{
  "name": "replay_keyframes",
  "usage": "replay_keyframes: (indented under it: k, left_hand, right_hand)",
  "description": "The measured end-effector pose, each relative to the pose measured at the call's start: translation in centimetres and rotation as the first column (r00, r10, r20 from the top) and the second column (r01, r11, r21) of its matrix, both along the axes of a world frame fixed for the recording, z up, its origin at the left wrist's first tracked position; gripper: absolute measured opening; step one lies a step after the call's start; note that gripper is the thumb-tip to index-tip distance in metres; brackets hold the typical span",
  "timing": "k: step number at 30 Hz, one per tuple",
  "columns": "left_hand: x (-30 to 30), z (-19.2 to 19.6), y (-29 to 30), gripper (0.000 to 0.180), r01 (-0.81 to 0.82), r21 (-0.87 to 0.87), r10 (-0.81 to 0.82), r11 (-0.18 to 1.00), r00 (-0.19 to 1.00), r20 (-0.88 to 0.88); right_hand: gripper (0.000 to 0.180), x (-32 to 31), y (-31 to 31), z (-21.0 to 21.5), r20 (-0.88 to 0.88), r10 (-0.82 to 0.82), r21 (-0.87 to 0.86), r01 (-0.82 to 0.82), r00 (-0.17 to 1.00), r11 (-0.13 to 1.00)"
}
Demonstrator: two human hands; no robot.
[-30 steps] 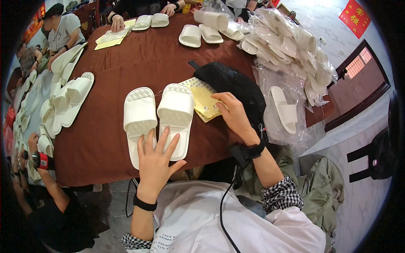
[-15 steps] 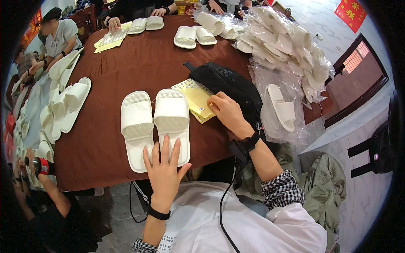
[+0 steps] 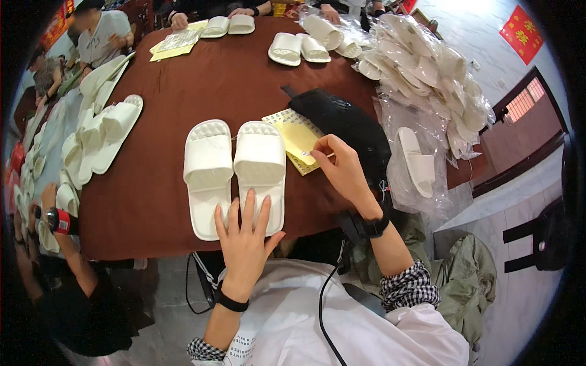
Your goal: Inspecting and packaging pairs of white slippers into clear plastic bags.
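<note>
A pair of white slippers [image 3: 208, 165] lies side by side before me, with padded, quilted toe ends pointing away. My left hand [image 3: 244, 241] rests palm down with fingers spread across the heel part of the right slipper and the gap beside it. To the right of the pair are yellow sticker sheets [image 3: 293, 137], partly covered with small printed marks. Thumb and index finger of my right hand [image 3: 347, 168] are pinched together at the sheets' right edge, beside a small white sticker [image 3: 304, 154]. Whether they grip the sticker or the paper is too small to tell.
A black mesh bag [image 3: 348, 128] borders the sheets. On the right sit a heap of bagged slippers [image 3: 421, 61] and one slipper in clear plastic [image 3: 417, 161]. More slippers [image 3: 113, 137] line the brown table's [image 3: 159, 195] left side. Other people's hands [image 3: 180, 21] are at the far edge.
The view has shifted slightly, so the scene sits a bit differently. My right hand stays at the sheets with its fingers pinched; my left hand remains on the slippers.
</note>
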State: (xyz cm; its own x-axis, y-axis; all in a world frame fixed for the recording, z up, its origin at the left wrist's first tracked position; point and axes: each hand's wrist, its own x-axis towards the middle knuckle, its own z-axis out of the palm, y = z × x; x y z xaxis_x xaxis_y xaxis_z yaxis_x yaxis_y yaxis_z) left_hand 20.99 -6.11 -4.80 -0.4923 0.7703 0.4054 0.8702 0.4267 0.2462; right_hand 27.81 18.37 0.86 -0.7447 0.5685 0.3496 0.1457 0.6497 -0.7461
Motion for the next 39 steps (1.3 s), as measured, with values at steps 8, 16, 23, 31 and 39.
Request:
replay_keyframes:
  k: [8,16,23,31,39]
  left_hand:
    - [0.0,-0.1,0.0,0.066,0.023,0.073,-0.024,0.997,1.000,0.014]
    - [-0.1,-0.6,0.1,0.076,0.021,0.090,-0.020,0.996,1.000,-0.011]
    - [0.0,-0.1,0.1,0.071,0.010,0.065,-0.009,0.998,1.000,-0.009]
    - [0.1,0.2,0.1,0.064,0.007,0.072,-0.009,0.997,1.000,0.025]
    - [0.0,-0.1,0.1,0.066,0.013,0.070,-0.015,0.997,1.000,0.022]
  right_hand:
    - [0.009,-0.7,-6.6,-2.1,0.022,0.309,-0.131,-0.304,0.951,0.944]
    - [0.011,-1.0,-7.5,-2.4,0.097,0.216,0.041,-0.221,0.971,0.974]
    - [0.012,-1.2,-8.2,-2.1,0.231,0.147,0.198,-0.195,0.962,0.961]
    - [0.014,-2.0,-7.0,-2.8,0.095,0.190,-0.137,-0.176,0.977,0.975]
    - [0.015,-1.6,-7.2,-3.4,0.008,0.164,-0.254,-0.156,0.986,0.955]
